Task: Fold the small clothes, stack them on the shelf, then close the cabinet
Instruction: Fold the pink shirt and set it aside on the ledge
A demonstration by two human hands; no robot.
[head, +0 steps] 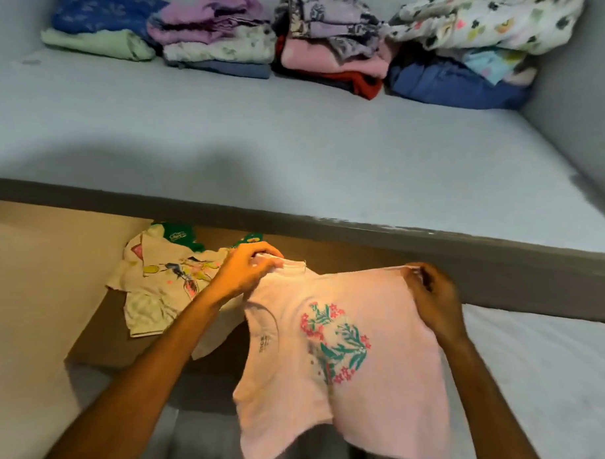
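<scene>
A small pink T-shirt (351, 368) with a pink and teal flower print hangs in the air below the shelf edge. My left hand (244, 272) pinches its upper left corner. My right hand (432, 302) pinches its upper right corner. The shirt is turned sideways, neckline to the left. On the pale shelf (262, 152) above, several stacks of folded clothes line the back wall: blue and green (99, 26), purple and white (215, 37), pink and red (334, 55), patterned white over blue (479, 50).
A cream shirt with a bird print (162, 286) lies loose on the lower brown surface to the left, with a green garment (177, 235) behind it. The shelf's dark front edge (328, 226) runs across the view. The cabinet's right wall (580, 101) bounds the shelf.
</scene>
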